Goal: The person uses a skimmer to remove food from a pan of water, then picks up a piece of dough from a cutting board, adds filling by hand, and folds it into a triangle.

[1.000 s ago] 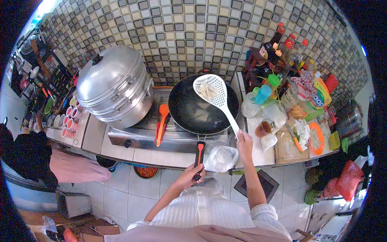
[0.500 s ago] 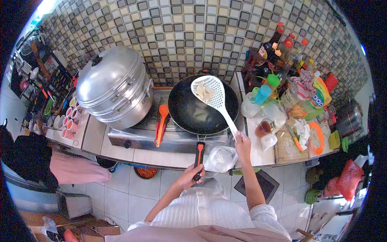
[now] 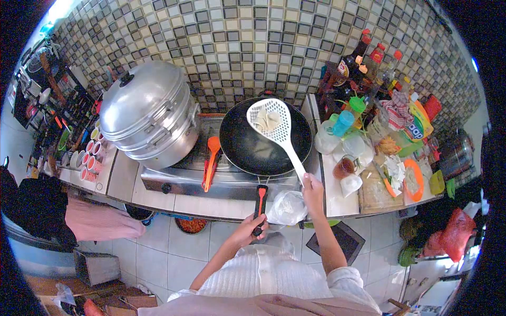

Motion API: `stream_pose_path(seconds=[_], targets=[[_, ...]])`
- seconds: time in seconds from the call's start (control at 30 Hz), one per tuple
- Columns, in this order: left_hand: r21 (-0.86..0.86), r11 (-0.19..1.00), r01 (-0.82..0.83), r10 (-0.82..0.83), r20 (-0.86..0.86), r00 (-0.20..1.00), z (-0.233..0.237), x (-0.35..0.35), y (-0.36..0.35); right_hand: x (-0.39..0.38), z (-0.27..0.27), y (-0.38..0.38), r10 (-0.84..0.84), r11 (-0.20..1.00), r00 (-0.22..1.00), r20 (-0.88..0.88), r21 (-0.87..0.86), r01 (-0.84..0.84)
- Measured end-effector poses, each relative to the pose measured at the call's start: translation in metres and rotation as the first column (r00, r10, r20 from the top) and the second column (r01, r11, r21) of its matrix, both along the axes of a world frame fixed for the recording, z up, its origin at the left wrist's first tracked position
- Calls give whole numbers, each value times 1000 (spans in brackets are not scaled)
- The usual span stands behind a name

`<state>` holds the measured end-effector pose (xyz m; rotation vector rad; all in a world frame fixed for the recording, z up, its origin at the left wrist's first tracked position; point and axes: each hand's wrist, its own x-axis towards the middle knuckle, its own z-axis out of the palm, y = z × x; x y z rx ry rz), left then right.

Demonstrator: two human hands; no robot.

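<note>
My left hand (image 3: 251,229) is closed around the black handle of a frying pan (image 3: 247,152), which sits on the stove. In my right hand (image 3: 313,190) is the handle of a white slotted skimmer (image 3: 285,124), held over the pan. Pale, dumpling-like pieces of food (image 3: 268,121) lie in the skimmer's bowl. The pan's dark inside shows around and below the skimmer. Near the pan handle, a clear plastic bag (image 3: 288,207) lies at the counter's front edge.
A large aluminium steamer pot (image 3: 150,116) stands on the stove's left side. Between pot and pan lies an orange spatula (image 3: 211,163). To the right are sauce bottles (image 3: 354,58), a glass of brown liquid (image 3: 344,167), a cutting board (image 3: 371,194) and an orange-rimmed plate (image 3: 420,181).
The skimmer has shifted slightly left over the pan, and the food in it has spread toward the middle of its bowl. My left hand stays on the pan handle.
</note>
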<state>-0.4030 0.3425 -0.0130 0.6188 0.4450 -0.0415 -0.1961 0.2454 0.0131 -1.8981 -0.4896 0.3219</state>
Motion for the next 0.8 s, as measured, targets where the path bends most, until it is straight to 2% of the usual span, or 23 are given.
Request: stream_pose_path(seconds=[0.07,0.17,0.27,0.4,0.47,0.57,0.67,0.8], targets=[[32,999,-3,3,-15,1000,4,0,0,3,-10,-2,45,999,991,123,-4,-45],[14,1000,-6,6,-4,1000,0,0,0,9,-8,-4,-2,999,999,42,-36,4],[8,1000,9,-9,3,1000,-2,-1,1,-7,5,-2,38,995,993,109,-97,-28],[1,1000,5,-5,-31,1000,6,-1,2,-1,-8,0,27,995,992,124,-94,-15],[12,1000,18,-18,-1,1000,7,-1,2,-11,-10,3,31,999,988,150,-20,-28],[2,1000,10,-10,9,1000,5,-1,1,-1,-12,0,39,993,993,108,-113,-26],[22,1000,4,-4,-14,1000,5,0,0,-7,-9,2,25,996,999,48,-81,-21],[78,996,42,-42,10,999,9,1,2,-1,-2,3,4,993,998,68,-117,4]])
